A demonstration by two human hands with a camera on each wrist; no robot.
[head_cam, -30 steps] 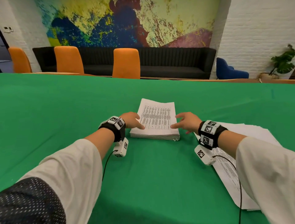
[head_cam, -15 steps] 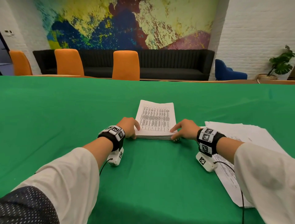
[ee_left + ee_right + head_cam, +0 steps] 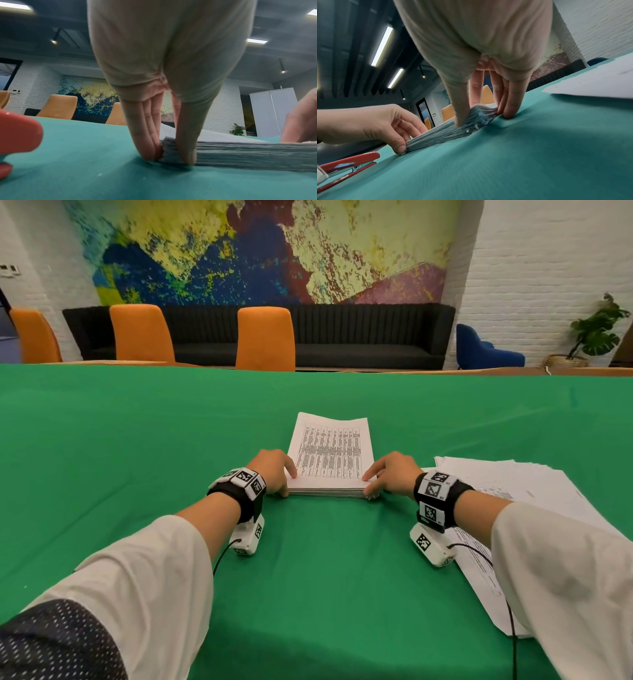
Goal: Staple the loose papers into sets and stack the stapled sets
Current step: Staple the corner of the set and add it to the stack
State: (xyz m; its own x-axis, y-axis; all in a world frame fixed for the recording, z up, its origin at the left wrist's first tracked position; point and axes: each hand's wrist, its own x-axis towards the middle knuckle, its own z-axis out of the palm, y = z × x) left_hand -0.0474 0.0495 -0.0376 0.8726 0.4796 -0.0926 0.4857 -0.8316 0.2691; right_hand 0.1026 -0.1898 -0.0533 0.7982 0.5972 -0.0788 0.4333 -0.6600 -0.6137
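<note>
**Two hands square up a thick pile of stapled sets**

Two piles of paper lie on the green tabletop [image 3: 137,460]. Largest is the spread of loose sheets [image 3: 534,501] at the right, fanned and uneven, partly under the right forearm. Straight ahead sits the neater stack [image 3: 330,460], many layers deep, its near edge ridged where sets overlap.

Such a pile is likely heavy as a whole yet floppy, and the sets could slide over one another, so it is best taken at both near corners with support underneath.

The left hand [image 3: 274,472] pinches the near left corner, fingers [image 3: 147,136] on the side and thumb on the front edge. The right hand [image 3: 390,474] pinches the near right corner likewise. A red stapler [image 3: 349,163] lies near, left of the stack.
</note>
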